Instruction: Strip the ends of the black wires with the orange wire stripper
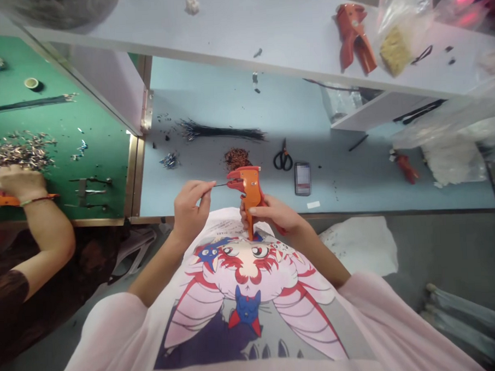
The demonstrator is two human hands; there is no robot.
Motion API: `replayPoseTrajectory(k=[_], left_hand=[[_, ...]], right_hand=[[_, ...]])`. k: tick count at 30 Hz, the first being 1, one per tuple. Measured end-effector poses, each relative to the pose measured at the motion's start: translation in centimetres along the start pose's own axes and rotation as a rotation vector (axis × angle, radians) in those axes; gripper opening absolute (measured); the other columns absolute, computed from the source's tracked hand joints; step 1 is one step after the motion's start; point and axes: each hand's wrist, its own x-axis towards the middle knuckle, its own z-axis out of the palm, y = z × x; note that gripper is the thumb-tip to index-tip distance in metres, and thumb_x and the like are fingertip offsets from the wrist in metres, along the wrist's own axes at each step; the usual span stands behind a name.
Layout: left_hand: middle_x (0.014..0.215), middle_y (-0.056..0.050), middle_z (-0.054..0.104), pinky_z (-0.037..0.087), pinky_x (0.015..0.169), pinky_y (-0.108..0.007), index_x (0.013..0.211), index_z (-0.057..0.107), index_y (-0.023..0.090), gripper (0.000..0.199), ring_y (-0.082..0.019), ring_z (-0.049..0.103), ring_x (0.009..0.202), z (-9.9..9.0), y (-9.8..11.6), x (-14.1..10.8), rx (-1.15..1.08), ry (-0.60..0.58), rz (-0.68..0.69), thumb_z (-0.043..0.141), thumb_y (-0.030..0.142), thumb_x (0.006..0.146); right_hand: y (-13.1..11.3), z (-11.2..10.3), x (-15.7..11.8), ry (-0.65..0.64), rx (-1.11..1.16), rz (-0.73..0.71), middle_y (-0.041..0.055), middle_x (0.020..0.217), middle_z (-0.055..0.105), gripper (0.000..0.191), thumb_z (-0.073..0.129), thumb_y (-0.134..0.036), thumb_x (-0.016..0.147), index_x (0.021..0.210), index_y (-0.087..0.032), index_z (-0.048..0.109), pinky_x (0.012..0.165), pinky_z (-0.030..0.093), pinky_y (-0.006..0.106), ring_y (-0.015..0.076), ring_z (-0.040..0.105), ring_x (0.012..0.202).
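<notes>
My right hand (271, 214) grips an orange automatic wire stripper (251, 192), held upright with its jaws facing left. My left hand (189, 208) pinches a thin dark wire (219, 184) between thumb and fingers. The wire's far end reaches the stripper's jaws, and its tip is hidden there. Beyond my hands, on the pale blue workbench (325, 196), lie a small heap of reddish-brown wire clippings (237, 158) and a bundle of long black wires (223, 132) with frayed ends.
Black-handled scissors (283, 157) and a phone (302, 178) lie on the bench. A shelf above holds another orange stripper (354, 38) and a plastic bag (402, 28). At left, a co-worker's hand (20, 182) rests by a metal-scrap pile (22, 151) on a green mat (98, 159).
</notes>
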Motion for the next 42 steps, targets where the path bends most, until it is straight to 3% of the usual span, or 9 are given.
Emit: replayPoseTrajectory(k=[4,11,22,42], left_hand=[[0.084,-0.005,0.066,0.047,0.073,-0.026,0.096,0.068,0.019,0.018,-0.013,0.058,0.077,-0.1,-0.2,-0.2,-0.009,0.048,-0.013,0.055,0.016,0.084],[0.082,-0.004,0.068,0.047,0.072,-0.028,0.093,0.069,0.020,0.015,-0.014,0.060,0.077,0.2,-0.1,-0.1,0.000,0.047,0.000,0.059,0.018,0.082],[0.076,-0.002,0.069,0.044,0.064,-0.026,0.087,0.069,0.019,0.011,-0.011,0.054,0.060,0.2,0.8,0.3,0.012,0.049,-0.004,0.060,0.020,0.081],[0.073,-0.001,0.068,0.043,0.063,-0.027,0.085,0.069,0.020,0.010,-0.012,0.052,0.060,0.2,0.7,0.3,0.045,0.040,-0.002,0.060,0.023,0.081]], right_hand=[[0.1,0.0,0.1,-0.029,-0.036,-0.004,0.0027,0.076,0.059,0.027,0.067,-0.031,0.078,0.095,-0.014,0.054,0.058,0.054,0.029,0.0155,0.062,0.066],[0.0,0.1,0.2,-0.051,-0.083,-0.005,0.0022,0.072,0.061,0.026,0.065,-0.034,0.079,0.093,-0.015,0.054,0.059,0.054,0.028,0.0141,0.061,0.063],[-0.1,0.5,0.4,-0.046,-0.139,-0.018,0.0013,0.065,0.060,0.022,0.063,-0.035,0.081,0.085,-0.015,0.055,0.056,0.053,0.027,0.0128,0.059,0.057],[0.0,0.4,0.5,-0.080,-0.111,-0.043,0.0009,0.067,0.061,0.021,0.060,-0.034,0.083,0.090,-0.016,0.055,0.057,0.052,0.025,0.0127,0.059,0.060]])
